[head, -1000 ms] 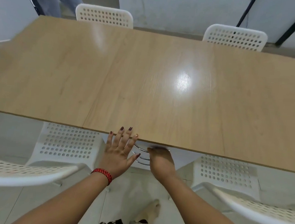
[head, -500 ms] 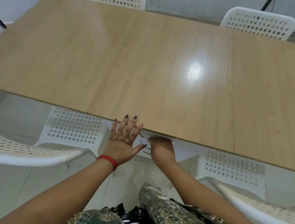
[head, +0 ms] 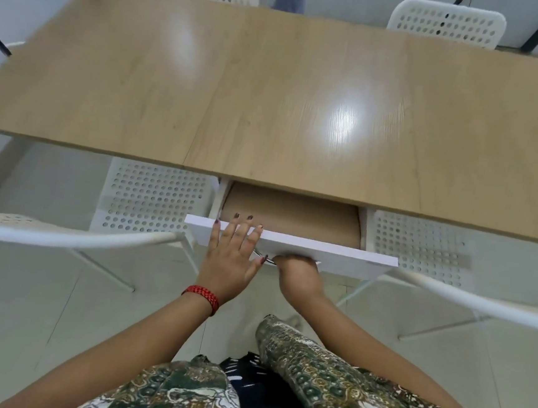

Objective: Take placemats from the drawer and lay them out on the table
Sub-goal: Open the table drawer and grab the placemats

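Head view, the only one: the drawer point(head: 290, 245) under the near edge of the wooden worktop point(head: 271, 90) stands partly pulled out, its white front panel well clear of the worktop edge. Inside shows a tan, flat surface with a rounded corner at the right, most likely the placemats point(head: 289, 217), lying flat in the drawer with the far part hidden under the worktop.

The right hand point(head: 294, 266) sits below the front panel, curled closed around the metal handle point(head: 264, 258), of which only a short silver arc shows between the two hands; that grip is probably what draws the drawer out. The left hand point(head: 232, 252) lies flat and open, fingers point(head: 242, 230) spread over the top edge of the panel, grasping nothing; it seems to be there to steady the drawer and keep it running straight.

White perforated chairs are tucked in on either side of the drawer, and two more stand at the far side. No placemat lies on the worktop, so the task is at its opening step: the drawer likely needs to come further out before the placemats can be lifted.
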